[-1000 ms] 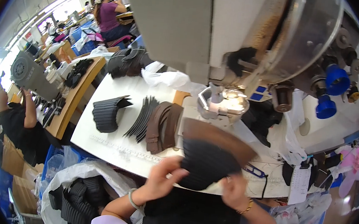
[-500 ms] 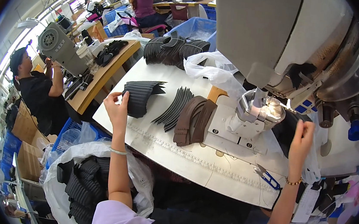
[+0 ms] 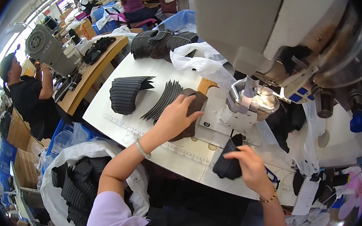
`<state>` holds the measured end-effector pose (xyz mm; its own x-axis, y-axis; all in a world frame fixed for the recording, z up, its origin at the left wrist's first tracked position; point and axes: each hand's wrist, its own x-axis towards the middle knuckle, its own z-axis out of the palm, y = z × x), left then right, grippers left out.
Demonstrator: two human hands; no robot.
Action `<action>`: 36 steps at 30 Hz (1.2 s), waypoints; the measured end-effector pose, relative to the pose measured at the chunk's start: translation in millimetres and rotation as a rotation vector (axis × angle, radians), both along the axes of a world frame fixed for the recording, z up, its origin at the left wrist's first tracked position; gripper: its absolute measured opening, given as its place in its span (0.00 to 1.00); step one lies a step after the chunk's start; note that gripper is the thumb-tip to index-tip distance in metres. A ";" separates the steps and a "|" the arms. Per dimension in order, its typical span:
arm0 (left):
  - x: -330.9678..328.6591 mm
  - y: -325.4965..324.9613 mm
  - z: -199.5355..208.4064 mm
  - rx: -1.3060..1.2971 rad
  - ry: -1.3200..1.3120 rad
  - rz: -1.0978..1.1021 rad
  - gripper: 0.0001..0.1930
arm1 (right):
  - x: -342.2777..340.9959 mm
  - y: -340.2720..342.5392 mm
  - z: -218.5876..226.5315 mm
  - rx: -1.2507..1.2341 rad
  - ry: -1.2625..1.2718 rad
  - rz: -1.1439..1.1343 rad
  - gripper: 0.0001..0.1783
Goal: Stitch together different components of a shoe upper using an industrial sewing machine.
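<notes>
My left hand [image 3: 174,117] rests over a stack of curved brown leather-like pieces [image 3: 196,105], thumb and fingers apart on the top one. In my right hand [image 3: 248,165] is a dark, folded piece [image 3: 227,166], pinched near the table's front edge, below the sewing machine's arm. Left of the brown stack lies a fan of narrow black ribbed strips [image 3: 165,99]. Farther left sits a stack of black ribbed curved pieces [image 3: 124,95]. Blue-handled thread snips [image 3: 272,176] are partly hidden behind my right hand.
The grey sewing machine head [image 3: 233,22] overhangs the white table [image 3: 103,101]. Bundled black pieces [image 3: 157,45] and a white plastic bag [image 3: 199,58] lie at the back. A lined bin [image 3: 70,159] of black ribbed pieces stands front left. People work beyond.
My left hand has moved right, from the black stack to the brown pieces. My right hand has come down and left from beside the machine and now shows a dark piece.
</notes>
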<state>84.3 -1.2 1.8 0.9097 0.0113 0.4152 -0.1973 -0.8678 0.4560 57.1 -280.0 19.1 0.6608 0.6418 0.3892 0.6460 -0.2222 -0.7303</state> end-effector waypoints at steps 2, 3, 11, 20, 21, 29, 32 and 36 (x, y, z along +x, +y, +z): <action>5.1 -12.0 -1.5 0.030 0.080 0.013 0.19 | 2.8 1.7 -21.1 -0.117 -0.138 -0.071 0.11; 7.2 -16.9 -1.7 0.061 0.158 0.037 0.22 | 2.2 0.2 -25.6 -0.237 -0.276 -0.130 0.10; -22.6 -26.4 37.0 -0.415 0.100 -0.038 0.16 | -20.6 1.8 -22.5 -0.436 -0.560 -0.180 0.14; -11.8 -42.2 74.6 -0.805 0.137 -0.671 0.33 | -38.3 15.2 -11.5 -0.608 -0.361 -0.185 0.24; -3.9 -42.1 67.4 -0.673 0.025 -0.707 0.38 | -34.2 8.9 -12.2 -0.505 -0.348 -0.142 0.24; 9.7 -43.7 62.2 0.003 -0.559 -0.442 0.32 | 4.9 -22.2 59.2 0.220 -0.735 -0.242 0.25; 17.6 -34.9 48.9 -0.202 -0.594 -0.400 0.29 | 32.5 -6.7 52.0 0.373 -0.755 -0.201 0.25; 5.1 -31.0 42.6 -0.255 -0.744 -0.300 0.25 | 55.1 -11.3 34.1 0.367 -0.706 -0.185 0.24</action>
<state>89.5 -32.3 44.3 0.3792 -0.0129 0.9252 -0.7301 -0.6185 0.2906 112.3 -291.3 53.2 0.2642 0.2971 0.9176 0.9573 -0.1964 -0.2120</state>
